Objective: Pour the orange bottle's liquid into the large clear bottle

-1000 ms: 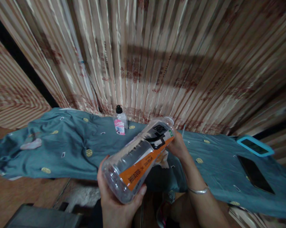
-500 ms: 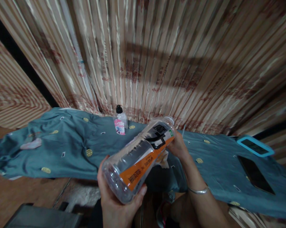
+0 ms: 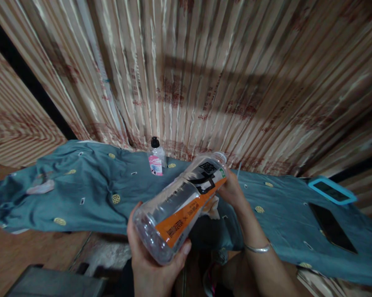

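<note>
A large clear plastic bottle (image 3: 181, 206) with an orange, black and white label is held aslant in front of me, its neck toward the upper right. Its base rests in my left hand (image 3: 156, 264), with the thumb along the near side. My right hand (image 3: 231, 189) grips the neck end from behind, so most of its fingers are hidden. Behind the bottle, a crumpled whitish piece (image 3: 213, 208), perhaps tissue, lies partly covered. A small clear bottle (image 3: 156, 159) with a black cap and pink label stands upright beyond my hands.
A teal patterned cloth (image 3: 96, 181) covers the long surface. On its right lie a dark phone (image 3: 333, 227) and a blue-framed tablet-like object (image 3: 333, 190). A pale pinkish item (image 3: 40, 187) lies at left. A pleated curtain (image 3: 186, 82) hangs behind; a grey stool-like object (image 3: 54, 282) stands lower left.
</note>
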### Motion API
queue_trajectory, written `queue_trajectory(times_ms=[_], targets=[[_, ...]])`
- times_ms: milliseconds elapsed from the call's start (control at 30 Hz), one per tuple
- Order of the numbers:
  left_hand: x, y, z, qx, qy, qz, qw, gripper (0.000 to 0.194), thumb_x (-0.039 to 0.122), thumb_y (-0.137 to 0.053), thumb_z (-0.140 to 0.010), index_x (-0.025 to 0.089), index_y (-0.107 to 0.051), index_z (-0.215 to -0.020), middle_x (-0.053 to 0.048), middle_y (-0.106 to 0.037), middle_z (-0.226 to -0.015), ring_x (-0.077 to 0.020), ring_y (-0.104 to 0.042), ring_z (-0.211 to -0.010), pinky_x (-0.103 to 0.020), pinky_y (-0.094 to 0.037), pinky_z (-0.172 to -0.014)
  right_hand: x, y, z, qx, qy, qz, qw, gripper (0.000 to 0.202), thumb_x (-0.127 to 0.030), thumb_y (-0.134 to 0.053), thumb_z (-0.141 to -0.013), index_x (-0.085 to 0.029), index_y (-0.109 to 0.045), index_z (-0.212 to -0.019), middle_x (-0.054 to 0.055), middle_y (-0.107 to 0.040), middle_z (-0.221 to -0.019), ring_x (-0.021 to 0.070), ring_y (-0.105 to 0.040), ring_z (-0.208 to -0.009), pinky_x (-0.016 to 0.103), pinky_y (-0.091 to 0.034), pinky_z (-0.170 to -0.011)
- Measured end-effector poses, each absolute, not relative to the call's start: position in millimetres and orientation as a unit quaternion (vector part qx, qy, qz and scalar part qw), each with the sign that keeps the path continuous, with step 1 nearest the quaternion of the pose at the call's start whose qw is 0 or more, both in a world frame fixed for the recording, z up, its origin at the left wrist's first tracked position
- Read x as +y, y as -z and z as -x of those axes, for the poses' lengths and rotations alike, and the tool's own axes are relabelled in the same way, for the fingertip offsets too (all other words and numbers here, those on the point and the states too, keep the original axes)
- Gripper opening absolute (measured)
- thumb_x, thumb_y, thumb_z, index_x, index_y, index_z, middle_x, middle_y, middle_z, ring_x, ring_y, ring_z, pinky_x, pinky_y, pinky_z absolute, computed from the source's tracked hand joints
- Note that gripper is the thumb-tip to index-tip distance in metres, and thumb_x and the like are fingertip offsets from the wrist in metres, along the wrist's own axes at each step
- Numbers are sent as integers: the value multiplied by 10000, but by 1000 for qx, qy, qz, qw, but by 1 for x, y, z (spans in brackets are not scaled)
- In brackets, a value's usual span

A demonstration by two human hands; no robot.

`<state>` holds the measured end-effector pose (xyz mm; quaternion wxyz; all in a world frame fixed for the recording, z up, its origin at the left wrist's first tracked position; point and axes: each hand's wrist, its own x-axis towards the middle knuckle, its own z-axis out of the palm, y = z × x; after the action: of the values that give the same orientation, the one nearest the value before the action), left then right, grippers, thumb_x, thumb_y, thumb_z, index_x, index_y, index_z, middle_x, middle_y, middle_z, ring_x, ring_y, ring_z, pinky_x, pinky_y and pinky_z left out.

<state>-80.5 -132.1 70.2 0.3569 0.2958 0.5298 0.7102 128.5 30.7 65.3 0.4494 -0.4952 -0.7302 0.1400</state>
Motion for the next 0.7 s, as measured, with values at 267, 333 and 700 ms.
queue_trajectory(times_ms=[267,333,700], targets=[[-133,-68,81,523,-710,-282,379,1098,373,-1043,-507,239,-501,-1453,-175,-659,-1401,-354,-740,-1172,-395,-658,-919,31,-65,-129,-726,-135,508,444,415,-312,-679,-802,-201,-675,-1202,118,-806,-1159,324,-784,-1023,424,-634,-883],[-132,-64,82,524,-712,-287,370,1112,392,-1051,-492,243,-504,-1448,-170,-650,-1413,-368,-711,-1230,-383,-658,-924,31,-66,-128,-726,-134,506,446,414,-293,-683,-779,-203,-673,-1183,115,-809,-1147,313,-785,-980,411,-635,-854],[-128,-59,85,522,-718,-306,344,1103,420,-1044,-529,227,-505,-1471,-170,-639,-1414,-321,-738,-1158,-331,-661,-873,28,-74,-122,-718,-156,493,466,361,-327,-689,-778,-235,-645,-1124,79,-805,-1033,309,-783,-944,405,-631,-834]])
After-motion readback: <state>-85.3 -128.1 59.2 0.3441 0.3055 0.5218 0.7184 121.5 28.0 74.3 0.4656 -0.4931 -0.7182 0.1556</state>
